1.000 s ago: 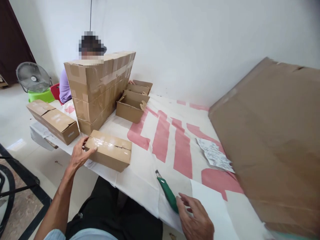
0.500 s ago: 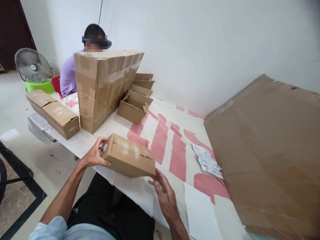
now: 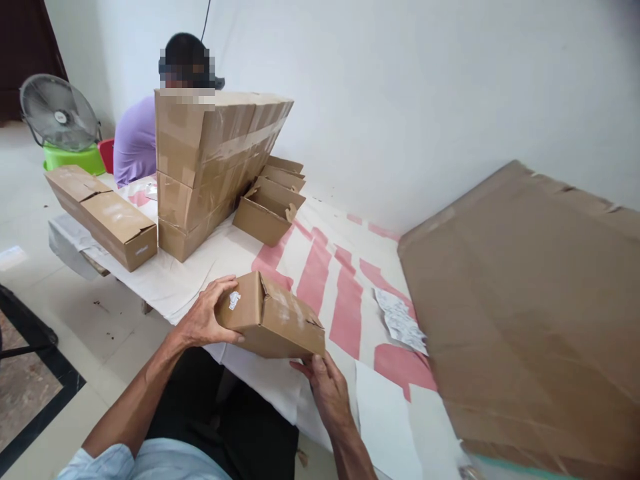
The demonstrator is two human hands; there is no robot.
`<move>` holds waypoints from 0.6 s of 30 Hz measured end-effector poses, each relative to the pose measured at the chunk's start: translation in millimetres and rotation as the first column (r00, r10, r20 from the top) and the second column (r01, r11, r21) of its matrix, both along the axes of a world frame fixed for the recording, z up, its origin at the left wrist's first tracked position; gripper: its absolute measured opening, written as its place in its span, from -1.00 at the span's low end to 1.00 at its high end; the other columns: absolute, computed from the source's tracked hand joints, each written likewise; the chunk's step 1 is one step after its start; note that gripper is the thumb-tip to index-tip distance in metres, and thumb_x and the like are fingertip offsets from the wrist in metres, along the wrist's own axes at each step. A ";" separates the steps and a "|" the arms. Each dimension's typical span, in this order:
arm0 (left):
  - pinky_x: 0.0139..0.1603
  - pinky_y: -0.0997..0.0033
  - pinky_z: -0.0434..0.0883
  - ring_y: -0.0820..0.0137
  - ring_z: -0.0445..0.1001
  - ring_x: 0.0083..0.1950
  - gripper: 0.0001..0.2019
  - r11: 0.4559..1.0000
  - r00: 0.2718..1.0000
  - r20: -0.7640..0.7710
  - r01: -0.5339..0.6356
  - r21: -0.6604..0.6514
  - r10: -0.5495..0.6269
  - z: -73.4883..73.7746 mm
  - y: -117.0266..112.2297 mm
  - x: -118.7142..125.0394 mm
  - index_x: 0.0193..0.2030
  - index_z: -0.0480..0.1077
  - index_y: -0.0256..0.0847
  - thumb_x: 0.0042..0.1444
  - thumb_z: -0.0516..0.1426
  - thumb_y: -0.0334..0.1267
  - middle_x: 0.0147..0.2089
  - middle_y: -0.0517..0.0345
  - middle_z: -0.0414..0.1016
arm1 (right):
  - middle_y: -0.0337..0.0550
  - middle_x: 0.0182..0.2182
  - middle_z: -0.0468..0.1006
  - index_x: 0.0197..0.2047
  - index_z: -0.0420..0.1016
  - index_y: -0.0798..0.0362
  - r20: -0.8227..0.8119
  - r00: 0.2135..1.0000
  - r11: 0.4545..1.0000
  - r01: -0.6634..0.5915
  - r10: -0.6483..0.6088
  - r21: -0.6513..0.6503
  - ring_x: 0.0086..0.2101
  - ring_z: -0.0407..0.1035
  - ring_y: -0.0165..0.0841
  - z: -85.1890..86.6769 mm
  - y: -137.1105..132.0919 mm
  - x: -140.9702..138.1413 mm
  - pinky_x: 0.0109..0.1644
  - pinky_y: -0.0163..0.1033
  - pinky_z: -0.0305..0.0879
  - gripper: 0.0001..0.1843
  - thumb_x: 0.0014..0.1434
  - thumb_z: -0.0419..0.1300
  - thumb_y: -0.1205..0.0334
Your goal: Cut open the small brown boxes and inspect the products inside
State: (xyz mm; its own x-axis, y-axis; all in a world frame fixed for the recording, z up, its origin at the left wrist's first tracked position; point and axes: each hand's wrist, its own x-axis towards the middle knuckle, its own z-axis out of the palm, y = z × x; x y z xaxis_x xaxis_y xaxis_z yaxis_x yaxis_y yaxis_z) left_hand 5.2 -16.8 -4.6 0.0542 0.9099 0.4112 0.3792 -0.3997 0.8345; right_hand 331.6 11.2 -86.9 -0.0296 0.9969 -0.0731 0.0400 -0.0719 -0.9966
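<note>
Your left hand [image 3: 213,317] has its grip wrapped round the left end of a tilted box [image 3: 285,323], held at the tabletop's [image 3: 183,293] near edge. Your right hand [image 3: 327,390] touches the box's lower right corner; whether that grip is firm, I cannot tell. Toward the tabletop's left end, a long carton [image 3: 113,217] lies beside stacked cartons [image 3: 180,200].
</note>
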 end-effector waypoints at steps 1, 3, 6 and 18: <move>0.49 -0.17 0.19 -0.15 0.22 0.52 0.02 1.000 1.000 0.004 -0.008 0.005 0.008 -1.3 -0.5 2.0 0.39 0.29 -0.13 -0.25 0.56 -0.09 0.49 -0.30 0.25 | 0.00 0.07 0.65 0.20 0.58 -0.02 -0.007 1.000 1.000 0.003 -0.003 -0.008 0.00 0.57 -0.08 -0.9 0.6 0.9 -0.06 0.01 0.66 -0.32 0.19 0.35 -0.30; 0.48 -0.18 0.21 -0.15 0.24 0.52 -0.02 1.000 1.000 0.007 -0.027 0.004 0.027 -2.4 -1.9 6.0 0.36 0.32 -0.12 -0.24 0.57 -0.07 0.50 -0.31 0.25 | 0.01 0.10 0.63 0.20 0.58 -0.01 -0.025 1.000 1.000 0.007 -0.007 -0.023 0.01 0.57 -0.06 -2.6 1.5 2.6 -0.07 0.00 0.66 -0.30 0.17 0.37 -0.30; 0.45 -0.19 0.23 -0.16 0.27 0.49 -0.06 0.998 0.998 0.005 -0.062 -0.014 0.062 -0.2 -4.0 11.3 0.30 0.36 -0.11 -0.27 0.57 -0.11 0.50 -0.29 0.26 | 0.02 0.09 0.64 0.20 0.58 0.01 -0.038 0.999 0.999 0.006 -0.008 -0.032 0.01 0.58 -0.04 -5.1 2.4 4.6 -0.07 0.01 0.67 -0.29 0.17 0.36 -0.31; 0.38 -0.20 0.26 -0.19 0.28 0.48 -0.15 0.994 0.995 -0.007 -0.095 -0.045 0.095 11.4 -5.1 20.1 0.16 0.37 -0.11 -0.32 0.57 -0.20 0.47 -0.30 0.28 | 0.01 0.02 0.67 0.14 0.61 0.00 -0.069 0.997 0.999 0.023 -0.026 -0.043 -0.05 0.61 -0.05 -5.8 4.3 3.2 -0.13 -0.01 0.66 -0.31 0.13 0.37 -0.33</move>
State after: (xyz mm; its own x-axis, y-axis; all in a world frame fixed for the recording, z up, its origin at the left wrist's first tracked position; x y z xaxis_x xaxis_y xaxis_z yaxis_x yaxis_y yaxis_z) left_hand 25.3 -21.9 6.8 -0.0312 0.9287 0.3696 0.4179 -0.3238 0.8488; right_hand 334.8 15.6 -92.7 -0.0118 0.9935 -0.1137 -0.0314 -0.1140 -0.9930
